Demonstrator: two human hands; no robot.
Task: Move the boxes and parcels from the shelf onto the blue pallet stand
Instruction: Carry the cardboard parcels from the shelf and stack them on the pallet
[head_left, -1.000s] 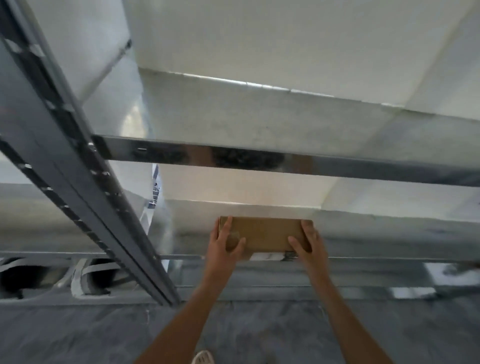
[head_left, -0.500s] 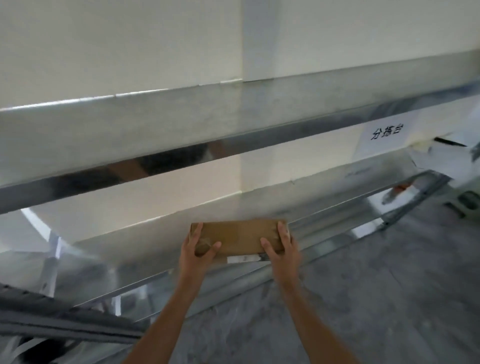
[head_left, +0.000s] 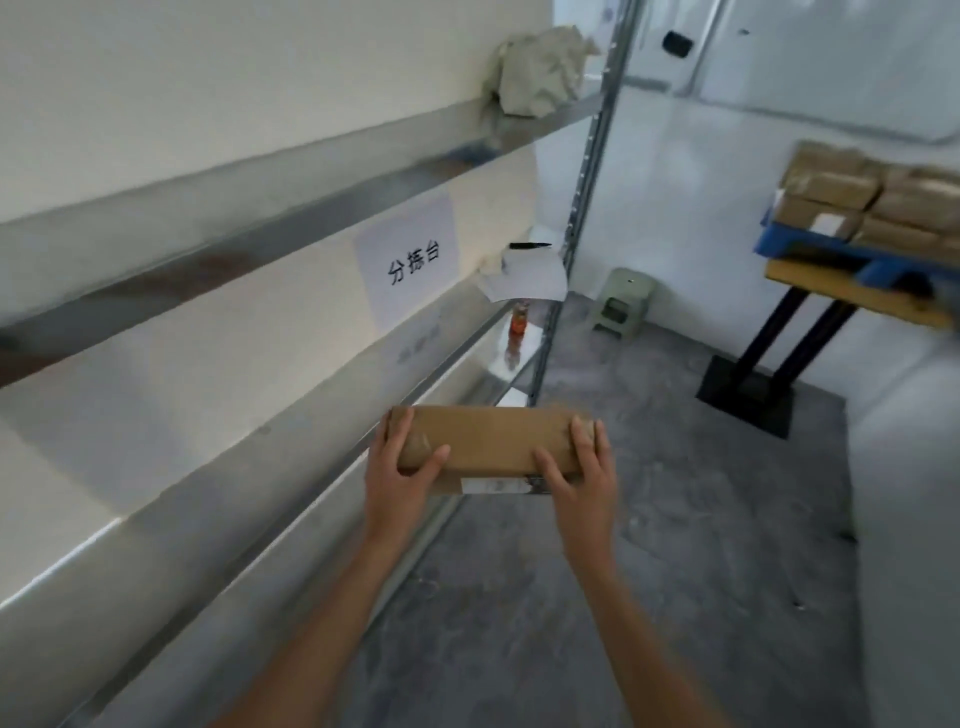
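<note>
Held item: one brown box (head_left: 491, 440), long and flat, carried level in front of us between both hands. A white label strip shows along its near lower edge.

Left hand (head_left: 400, 470): we grip the box's left end, thumb curled over the top face, fingers wrapped round the end.

Right hand (head_left: 582, 475): we grip the right end the same way, thumb on top, fingers round the far corner.

Left of the grip: metal shelf (head_left: 291, 415), its tiers running away from us; the box is off the shelf, just beside its front edge and above the grey floor (head_left: 675, 545).

Beyond the grip, on the shelf: a white sign (head_left: 410, 262) with black characters on the wall; loose papers (head_left: 524, 275) with a black pen (head_left: 530, 245) on top; an orange-labelled bottle (head_left: 518, 325) on a lower tier; a crumpled pale bag (head_left: 540, 70) on the top tier.

Beyond and right of the grip: a green stool (head_left: 621, 304) against the far wall.

Far right of the grip, well apart: blue pallet (head_left: 810, 249) on a stand with black legs, carrying stacked brown parcels (head_left: 862, 195).
</note>
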